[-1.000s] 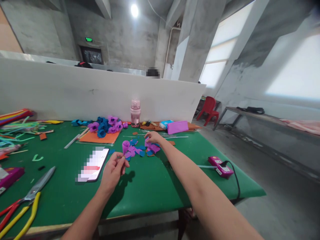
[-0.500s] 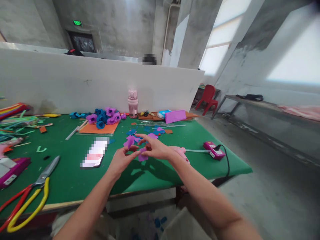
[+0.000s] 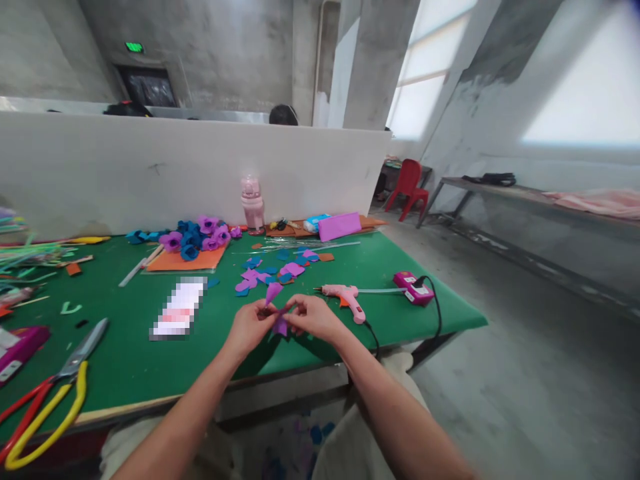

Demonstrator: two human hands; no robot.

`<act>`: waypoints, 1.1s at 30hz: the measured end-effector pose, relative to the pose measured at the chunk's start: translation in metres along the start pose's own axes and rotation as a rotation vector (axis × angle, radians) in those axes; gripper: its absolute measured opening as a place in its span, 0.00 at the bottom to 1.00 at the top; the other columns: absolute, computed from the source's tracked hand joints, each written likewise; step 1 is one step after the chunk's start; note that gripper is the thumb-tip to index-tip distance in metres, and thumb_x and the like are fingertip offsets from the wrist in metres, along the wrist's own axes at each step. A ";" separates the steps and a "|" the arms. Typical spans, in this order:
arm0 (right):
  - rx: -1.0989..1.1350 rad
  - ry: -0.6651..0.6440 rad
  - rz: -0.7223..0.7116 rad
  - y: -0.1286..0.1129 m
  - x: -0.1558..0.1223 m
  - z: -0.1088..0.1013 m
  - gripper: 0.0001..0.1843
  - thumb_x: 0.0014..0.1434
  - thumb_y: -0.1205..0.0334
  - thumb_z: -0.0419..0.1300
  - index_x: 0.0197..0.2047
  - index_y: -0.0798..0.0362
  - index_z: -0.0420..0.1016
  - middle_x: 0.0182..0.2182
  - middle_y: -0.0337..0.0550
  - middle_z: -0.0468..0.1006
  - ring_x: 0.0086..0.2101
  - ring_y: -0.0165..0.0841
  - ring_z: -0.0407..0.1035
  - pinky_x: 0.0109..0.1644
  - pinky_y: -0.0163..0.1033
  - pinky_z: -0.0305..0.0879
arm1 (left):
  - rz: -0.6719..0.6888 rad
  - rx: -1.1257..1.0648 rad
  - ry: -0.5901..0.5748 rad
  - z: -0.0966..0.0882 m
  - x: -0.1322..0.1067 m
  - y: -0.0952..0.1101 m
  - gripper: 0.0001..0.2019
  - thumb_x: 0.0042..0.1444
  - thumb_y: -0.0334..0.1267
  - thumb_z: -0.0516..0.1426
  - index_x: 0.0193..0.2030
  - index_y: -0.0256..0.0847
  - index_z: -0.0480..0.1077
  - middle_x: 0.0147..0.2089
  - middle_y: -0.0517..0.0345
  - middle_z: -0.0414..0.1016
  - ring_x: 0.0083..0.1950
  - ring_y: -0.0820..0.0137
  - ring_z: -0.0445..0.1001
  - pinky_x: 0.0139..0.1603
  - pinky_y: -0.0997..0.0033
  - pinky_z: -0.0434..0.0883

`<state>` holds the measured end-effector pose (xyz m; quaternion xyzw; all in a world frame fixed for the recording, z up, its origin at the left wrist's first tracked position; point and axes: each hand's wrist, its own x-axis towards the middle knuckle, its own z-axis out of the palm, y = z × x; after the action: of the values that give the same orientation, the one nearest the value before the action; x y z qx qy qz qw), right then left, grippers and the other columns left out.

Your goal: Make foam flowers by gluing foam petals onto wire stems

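Note:
My left hand [image 3: 249, 326] and my right hand [image 3: 313, 316] meet just above the near edge of the green table [image 3: 310, 347]. Both pinch a small purple foam flower piece [image 3: 276, 308] between their fingertips; a rolled purple cone sticks up from it. Just beyond lie loose purple and blue foam petals [image 3: 273, 272]. A pink glue gun [image 3: 343, 294] lies to the right of my right hand, its cord running off the table edge.
A phone [image 3: 179, 309] lies left of my hands. Large scissors [image 3: 75, 363] and red and yellow handles [image 3: 35, 420] sit at the near left. Finished foam flowers [image 3: 197, 235] on orange sheet, a pink bottle [image 3: 251, 203], a pink power strip [image 3: 413, 289] and a white partition [image 3: 150, 167] stand behind.
My right hand drew back from the petal pile with a purple piece and joined my left hand. Both hands moved nearer the table's front edge. The glue gun came into view.

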<state>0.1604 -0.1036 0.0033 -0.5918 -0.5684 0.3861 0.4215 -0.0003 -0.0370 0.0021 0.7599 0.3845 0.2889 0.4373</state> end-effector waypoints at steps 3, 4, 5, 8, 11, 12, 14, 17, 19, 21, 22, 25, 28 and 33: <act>-0.260 0.337 -0.106 -0.001 -0.014 -0.042 0.11 0.51 0.54 0.55 0.33 0.53 0.71 0.22 0.37 0.73 0.25 0.28 0.66 0.28 0.31 0.59 | -0.069 0.019 -0.006 -0.003 0.004 0.001 0.10 0.40 0.43 0.58 0.26 0.37 0.71 0.25 0.58 0.74 0.28 0.68 0.71 0.31 0.73 0.65; -0.342 0.467 -0.098 0.001 -0.021 -0.059 0.12 0.53 0.53 0.54 0.31 0.53 0.70 0.24 0.38 0.73 0.26 0.28 0.66 0.30 0.31 0.59 | -0.082 0.026 -0.010 -0.004 0.005 0.001 0.11 0.39 0.43 0.58 0.26 0.37 0.70 0.24 0.58 0.73 0.27 0.69 0.70 0.30 0.73 0.65; -0.408 0.560 -0.049 0.006 -0.027 -0.074 0.13 0.54 0.53 0.52 0.29 0.54 0.70 0.24 0.38 0.74 0.26 0.28 0.66 0.30 0.32 0.59 | -0.089 0.030 -0.020 -0.005 0.006 0.000 0.11 0.39 0.43 0.58 0.26 0.37 0.70 0.24 0.58 0.73 0.27 0.69 0.70 0.30 0.73 0.65; -0.553 0.591 0.189 0.023 -0.045 -0.104 0.19 0.53 0.47 0.51 0.25 0.54 0.67 0.22 0.40 0.73 0.25 0.30 0.65 0.28 0.32 0.55 | -0.082 0.058 -0.064 -0.006 0.008 -0.004 0.10 0.39 0.43 0.58 0.25 0.37 0.70 0.24 0.59 0.73 0.27 0.69 0.70 0.29 0.74 0.64; -0.541 0.404 0.360 0.038 -0.050 -0.106 0.20 0.49 0.43 0.54 0.26 0.54 0.66 0.21 0.39 0.75 0.25 0.30 0.66 0.27 0.32 0.54 | -0.065 0.120 -0.082 -0.006 0.010 -0.009 0.10 0.40 0.42 0.57 0.25 0.37 0.69 0.23 0.59 0.72 0.27 0.69 0.69 0.28 0.74 0.62; -0.542 0.362 0.392 0.041 -0.050 -0.103 0.19 0.48 0.44 0.56 0.28 0.54 0.66 0.20 0.39 0.75 0.25 0.31 0.67 0.26 0.32 0.53 | -0.062 0.142 -0.082 -0.005 0.010 -0.010 0.10 0.40 0.42 0.56 0.25 0.37 0.69 0.23 0.59 0.72 0.26 0.69 0.69 0.28 0.74 0.62; -0.562 0.326 0.418 0.043 -0.048 -0.097 0.17 0.49 0.46 0.56 0.29 0.53 0.66 0.19 0.38 0.75 0.24 0.31 0.67 0.25 0.32 0.52 | -0.059 0.177 -0.074 -0.005 0.012 -0.012 0.09 0.41 0.42 0.56 0.25 0.37 0.68 0.22 0.60 0.71 0.26 0.70 0.68 0.27 0.74 0.61; -0.563 0.321 0.400 0.044 -0.045 -0.094 0.17 0.53 0.47 0.52 0.27 0.54 0.65 0.19 0.40 0.75 0.23 0.30 0.66 0.25 0.32 0.51 | -0.051 0.213 -0.059 -0.004 0.012 -0.012 0.09 0.41 0.41 0.55 0.23 0.37 0.68 0.22 0.60 0.71 0.26 0.70 0.67 0.27 0.74 0.60; -0.510 0.334 0.376 0.046 -0.045 -0.096 0.19 0.53 0.46 0.51 0.24 0.54 0.64 0.18 0.39 0.73 0.21 0.29 0.65 0.26 0.32 0.53 | -0.051 0.217 -0.054 -0.004 0.012 -0.013 0.08 0.41 0.41 0.54 0.23 0.37 0.68 0.22 0.60 0.71 0.26 0.71 0.67 0.28 0.74 0.60; -0.376 0.377 0.343 0.048 -0.047 -0.098 0.19 0.52 0.46 0.53 0.24 0.54 0.63 0.17 0.37 0.69 0.20 0.27 0.62 0.25 0.32 0.56 | -0.051 0.197 -0.056 -0.003 0.013 -0.014 0.08 0.41 0.40 0.54 0.23 0.37 0.68 0.23 0.60 0.71 0.26 0.71 0.67 0.28 0.74 0.60; -0.255 0.398 0.320 0.048 -0.047 -0.099 0.18 0.51 0.47 0.55 0.24 0.54 0.63 0.16 0.35 0.67 0.20 0.26 0.61 0.26 0.32 0.59 | -0.052 0.179 -0.059 -0.003 0.013 -0.015 0.07 0.41 0.40 0.54 0.23 0.37 0.67 0.23 0.60 0.71 0.26 0.71 0.67 0.28 0.74 0.60; 0.266 0.420 0.229 0.041 -0.047 -0.097 0.13 0.50 0.53 0.58 0.26 0.54 0.65 0.18 0.32 0.63 0.21 0.24 0.60 0.31 0.34 0.68 | -0.065 0.138 -0.074 -0.003 0.013 -0.017 0.07 0.41 0.40 0.54 0.24 0.38 0.67 0.24 0.60 0.71 0.27 0.71 0.68 0.29 0.74 0.62; 0.774 0.372 0.147 0.028 -0.046 -0.091 0.06 0.50 0.61 0.58 0.32 0.54 0.68 0.22 0.35 0.66 0.23 0.24 0.64 0.37 0.35 0.71 | -0.077 0.166 -0.075 -0.004 0.014 -0.017 0.07 0.41 0.39 0.55 0.24 0.38 0.68 0.24 0.59 0.71 0.27 0.70 0.68 0.29 0.74 0.61; 1.233 0.082 0.135 0.013 -0.042 -0.076 0.11 0.53 0.63 0.52 0.39 0.57 0.68 0.27 0.41 0.70 0.25 0.25 0.63 0.25 0.29 0.68 | -0.101 0.253 -0.060 -0.007 0.015 -0.013 0.07 0.41 0.40 0.55 0.24 0.38 0.69 0.23 0.59 0.72 0.27 0.70 0.69 0.28 0.74 0.60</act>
<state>0.2334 -0.1500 0.0169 -0.2886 -0.1855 0.6460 0.6819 -0.0023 -0.0171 -0.0045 0.7969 0.4422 0.1928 0.3636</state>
